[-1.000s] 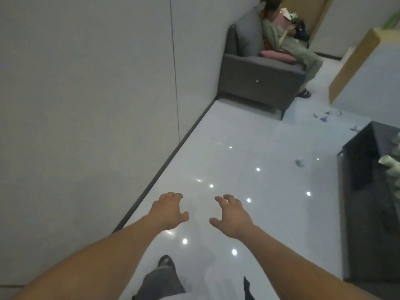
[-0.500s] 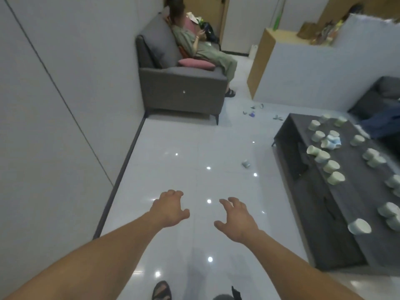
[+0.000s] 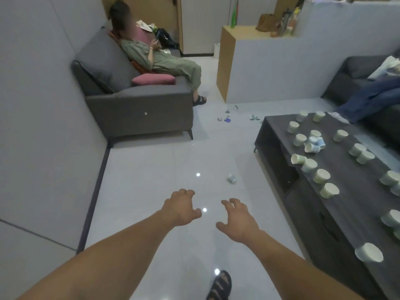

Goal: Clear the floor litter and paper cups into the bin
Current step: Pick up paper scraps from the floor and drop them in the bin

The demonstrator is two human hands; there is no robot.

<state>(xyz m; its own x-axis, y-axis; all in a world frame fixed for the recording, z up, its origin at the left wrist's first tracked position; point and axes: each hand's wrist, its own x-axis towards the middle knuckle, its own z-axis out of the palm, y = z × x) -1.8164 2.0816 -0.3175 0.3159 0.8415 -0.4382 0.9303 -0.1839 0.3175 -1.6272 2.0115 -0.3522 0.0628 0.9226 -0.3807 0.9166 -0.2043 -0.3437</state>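
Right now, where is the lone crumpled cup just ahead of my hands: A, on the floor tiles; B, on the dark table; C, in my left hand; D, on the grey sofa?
A: the crumpled cup lies on the white floor tiles, beyond the empty left hand and right hand, left of the dark table.

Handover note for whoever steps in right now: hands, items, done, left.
Left hand and right hand: both empty, fingers loosely curled, held out over the floor.
Crushed cup on the floor just ahead; scraps farther off by the sofa; many cups on the table.
Done: nothing visibly cleared. Left: all of it. Bin not in view.
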